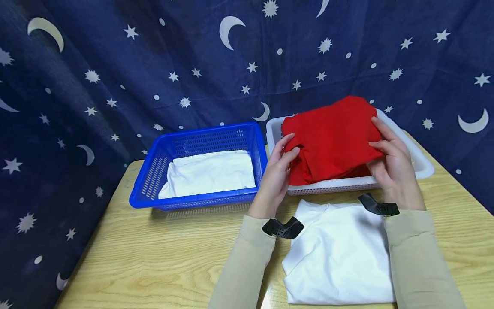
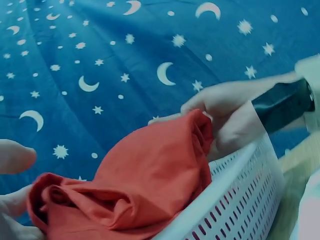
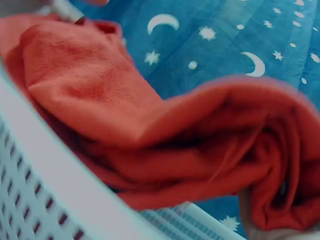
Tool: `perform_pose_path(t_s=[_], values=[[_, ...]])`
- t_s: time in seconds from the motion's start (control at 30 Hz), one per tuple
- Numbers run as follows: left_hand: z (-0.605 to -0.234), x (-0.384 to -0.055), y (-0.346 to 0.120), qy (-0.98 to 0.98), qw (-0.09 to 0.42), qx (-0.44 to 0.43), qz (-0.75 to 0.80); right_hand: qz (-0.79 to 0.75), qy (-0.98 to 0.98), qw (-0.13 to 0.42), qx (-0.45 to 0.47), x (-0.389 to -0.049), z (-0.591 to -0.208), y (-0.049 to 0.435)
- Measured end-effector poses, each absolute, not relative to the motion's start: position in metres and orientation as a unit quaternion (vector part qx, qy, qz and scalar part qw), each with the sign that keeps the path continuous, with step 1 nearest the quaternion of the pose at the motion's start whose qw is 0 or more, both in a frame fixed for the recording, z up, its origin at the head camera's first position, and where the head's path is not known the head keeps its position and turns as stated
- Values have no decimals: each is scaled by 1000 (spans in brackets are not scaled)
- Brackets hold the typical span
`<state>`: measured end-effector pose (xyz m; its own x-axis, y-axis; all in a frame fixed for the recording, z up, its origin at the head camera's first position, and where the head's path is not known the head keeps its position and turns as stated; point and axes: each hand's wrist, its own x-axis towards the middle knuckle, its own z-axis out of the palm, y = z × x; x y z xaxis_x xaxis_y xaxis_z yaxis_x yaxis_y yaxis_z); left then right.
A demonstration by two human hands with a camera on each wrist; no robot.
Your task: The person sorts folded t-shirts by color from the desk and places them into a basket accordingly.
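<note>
A folded red cloth is held over the white basket, its lower left part hanging inside the rim. My left hand grips the cloth's left edge, with the thumb on the near side. At the opposite edge my right hand holds it, part of that hand hidden behind the fabric. The left wrist view shows the cloth bunched at its left end. Thick folded layers of the cloth fill the right wrist view, just above the basket's rim.
A blue basket to the left contains a folded white cloth. Another white cloth lies folded on the wooden table beneath my forearms. A dark blue curtain with moons and stars hangs behind the baskets.
</note>
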<state>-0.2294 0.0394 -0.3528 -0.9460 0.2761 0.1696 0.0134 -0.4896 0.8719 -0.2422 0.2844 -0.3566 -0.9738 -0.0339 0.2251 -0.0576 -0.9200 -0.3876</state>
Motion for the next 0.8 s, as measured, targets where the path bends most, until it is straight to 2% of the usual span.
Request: perform_pose_path(t_s=[0.13,0.27,0.4,0.6,0.8], values=[[-352,-230,42,541,83,127,827,947,-305,46,92,-240,-353,284],[-349,-231,45,594,86,107,793,884,-460,84,15,-235,-350,279],[-347,-233,47,660,86,98,740,806,-581,98,-58,-232,-348,273],[-346,-234,49,750,104,107,644,737,-655,135,-95,-233,-350,266],[-347,-229,54,812,119,138,554,650,-737,137,-122,-236,-354,264]])
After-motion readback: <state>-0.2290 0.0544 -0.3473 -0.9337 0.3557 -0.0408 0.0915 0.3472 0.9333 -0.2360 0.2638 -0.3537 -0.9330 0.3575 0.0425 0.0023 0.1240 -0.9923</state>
